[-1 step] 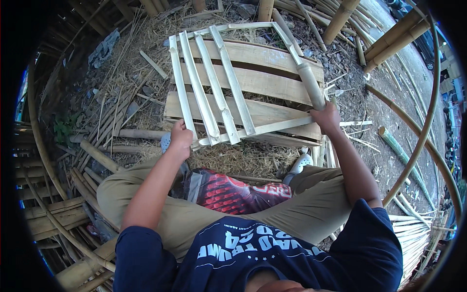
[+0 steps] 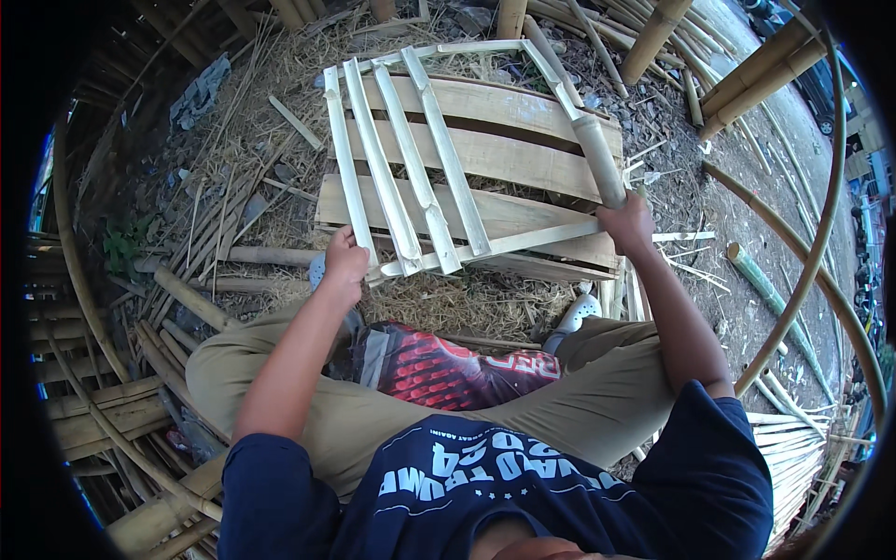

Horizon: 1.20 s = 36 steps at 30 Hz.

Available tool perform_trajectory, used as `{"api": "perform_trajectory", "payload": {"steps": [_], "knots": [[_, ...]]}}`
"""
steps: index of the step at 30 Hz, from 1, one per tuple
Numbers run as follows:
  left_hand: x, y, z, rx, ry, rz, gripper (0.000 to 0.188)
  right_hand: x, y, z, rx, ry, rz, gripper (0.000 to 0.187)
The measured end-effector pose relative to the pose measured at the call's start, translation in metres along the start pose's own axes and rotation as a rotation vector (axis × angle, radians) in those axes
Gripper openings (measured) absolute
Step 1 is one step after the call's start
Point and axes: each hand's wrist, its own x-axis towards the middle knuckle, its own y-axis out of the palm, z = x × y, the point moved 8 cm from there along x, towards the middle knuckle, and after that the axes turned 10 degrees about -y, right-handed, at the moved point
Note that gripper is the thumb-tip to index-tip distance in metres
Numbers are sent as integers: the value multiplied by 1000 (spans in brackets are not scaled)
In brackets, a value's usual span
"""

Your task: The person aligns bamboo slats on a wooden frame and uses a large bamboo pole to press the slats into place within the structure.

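Holding the bamboo frame [image 2: 446, 154] over the wooden slats [image 2: 518, 161] by its near corners, your left hand [image 2: 347, 259] and right hand [image 2: 628, 224] closed around it, you should find it light, stiff and splinter-prone.

Soft, diffuse daylight — faint shadows, black corners, strong bending toward the rim.

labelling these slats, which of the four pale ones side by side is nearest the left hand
The leftmost slat: its lower end is at the left hand, while the other three slats lie further right.
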Motion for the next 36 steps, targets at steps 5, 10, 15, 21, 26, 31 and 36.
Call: {"api": "perform_trajectory", "payload": {"steps": [5, 10, 15, 21, 26, 31, 36], "knots": [[3, -26, -10, 117, 146, -117, 55, 1, -5, 22, 113, 45, 39, 58], [-8, -13, -29, 221, 269, -110, 54, 23, -1, 12, 84, 47, -9, 57], [2, -16, -42, 250, 325, -73, 52, 33, 1, 17, 111, 28, -64, 59], [11, -13, -61, 294, 427, -50, 42, 39, 6, 16, 66, 27, -68, 58], [0, -7, -75, 519, 458, -118, 40, 37, 8, 12, 62, 5, -62, 57], [-19, -3, -92, 741, 521, -198, 40, 35, 9, 7, 59, -10, -43, 56], [-69, 34, -118, 857, 1132, -248, 39, 28, 11, 17, -5, -38, 87, 53]]}}
